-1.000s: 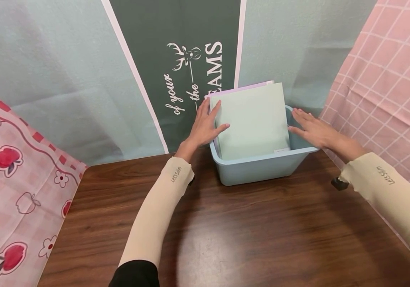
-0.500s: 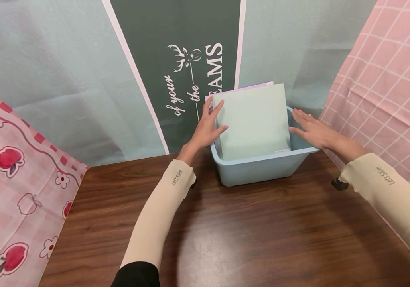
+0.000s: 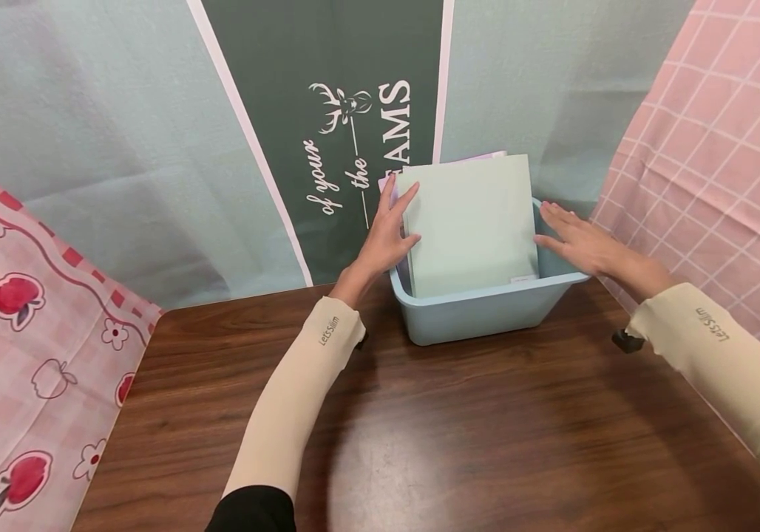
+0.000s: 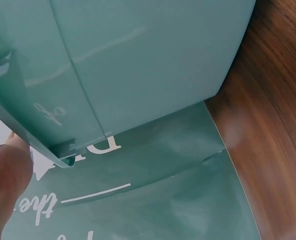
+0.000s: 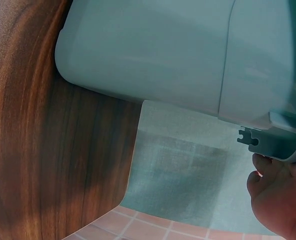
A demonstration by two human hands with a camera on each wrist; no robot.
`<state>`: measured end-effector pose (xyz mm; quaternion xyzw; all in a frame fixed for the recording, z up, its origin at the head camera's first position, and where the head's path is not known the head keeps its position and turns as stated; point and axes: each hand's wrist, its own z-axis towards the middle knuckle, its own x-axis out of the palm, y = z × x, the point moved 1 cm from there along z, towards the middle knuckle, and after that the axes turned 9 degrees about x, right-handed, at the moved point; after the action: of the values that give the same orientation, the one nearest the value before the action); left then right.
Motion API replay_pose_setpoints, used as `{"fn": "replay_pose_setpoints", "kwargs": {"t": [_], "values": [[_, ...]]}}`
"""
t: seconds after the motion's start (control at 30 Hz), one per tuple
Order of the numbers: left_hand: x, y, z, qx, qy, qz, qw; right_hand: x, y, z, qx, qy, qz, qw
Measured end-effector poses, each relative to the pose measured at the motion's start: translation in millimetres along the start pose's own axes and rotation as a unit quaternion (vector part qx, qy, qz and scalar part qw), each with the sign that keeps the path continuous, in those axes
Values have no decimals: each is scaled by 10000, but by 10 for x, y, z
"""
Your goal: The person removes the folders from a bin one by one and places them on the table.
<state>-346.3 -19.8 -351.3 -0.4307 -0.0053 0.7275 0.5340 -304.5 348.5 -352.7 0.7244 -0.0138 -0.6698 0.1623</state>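
Note:
A light blue plastic bin (image 3: 486,314) stands on the table, its outer wall (image 4: 153,65) filling much of the left wrist view. Inside it a pale green folder (image 3: 469,229) leans upright, a small white label near its lower right corner. Behind, the edge of a lilac folder (image 3: 385,183) peeks out at the top and left. My left hand (image 3: 385,235) is at the left edge of the green folder, fingers spread and fairly straight. At the bin's right end my right hand (image 3: 579,240) lies over the rim, fingers extended and thumb toward the folder.
The dark wood table (image 3: 460,436) extends in front of the bin. A grey-green cloth (image 3: 513,81) with white lettering hangs behind. Pink checked cloth (image 3: 719,148) rises close by on the right, and a fruit-patterned cloth (image 3: 21,355) on the left.
The green folder has shifted slightly right, baring more of the lilac one at the left. My left hand has moved slightly right with it; the right hand has stayed in place.

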Motion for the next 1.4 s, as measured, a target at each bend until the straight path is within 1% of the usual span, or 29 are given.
{"fn": "replay_pose_setpoints", "kwargs": {"t": [0.2, 0.43, 0.67, 0.8, 0.9, 1.0, 1.07, 1.2, 1.4], "values": [[33, -31, 24, -120, 236, -227, 9994, 5, -3, -16, -64, -37, 98, 9999], [37, -29, 50, -192, 234, -367, 9989, -8, 6, -10, -53, -25, 99, 9999], [0, -5, 74, -388, 444, -581, 9966, -25, 17, 10, -71, -31, 73, 9999], [1, 6, 98, -352, 692, -652, 9948, -19, 21, 1, -28, 4, 91, 10000], [4, 9, 120, -330, 993, -608, 9927, -9, 23, -8, 17, 49, 109, 9999], [4, 3, 134, -429, 1259, -609, 9892, 3, 13, -12, 18, 44, 114, 9999], [3, 0, 141, -497, 1357, -644, 9874, 10, 8, -13, 1, 41, 134, 9999], [10, 4, 145, -577, 1364, -657, 9868, 12, -7, -9, -42, 32, 164, 9999], [19, 6, 144, -830, 1167, -786, 9866, -1, 4, -7, -31, 27, 110, 9999]]}}
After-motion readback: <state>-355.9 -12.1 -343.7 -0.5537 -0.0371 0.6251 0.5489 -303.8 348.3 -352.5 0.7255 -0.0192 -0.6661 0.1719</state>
